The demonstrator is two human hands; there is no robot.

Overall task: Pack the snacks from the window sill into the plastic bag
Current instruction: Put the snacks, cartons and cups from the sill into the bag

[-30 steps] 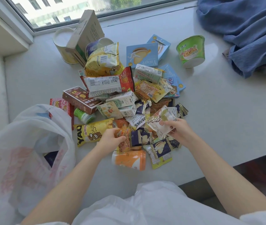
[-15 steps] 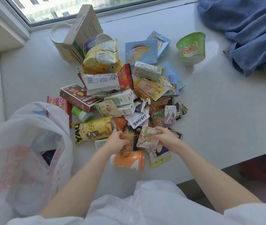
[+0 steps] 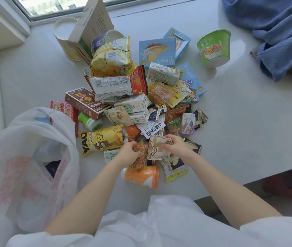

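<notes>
Bright daylight from the window (image 3: 66, 4); wide-angle edges bend.

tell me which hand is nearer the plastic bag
Left. The left hand grips a snack packet just right of the plastic bag; the right hand is farther right, holding a tea sachet.

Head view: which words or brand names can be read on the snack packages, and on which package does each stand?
"YAO": yellow chip bag.
"Yuogo" (upside down, uncertain): light blue square box.
"Li Fee Oolong Tea" (uncertain): pale sachet held in right hand.
Chinese characters: white sachet.
Other print: too small.
</notes>
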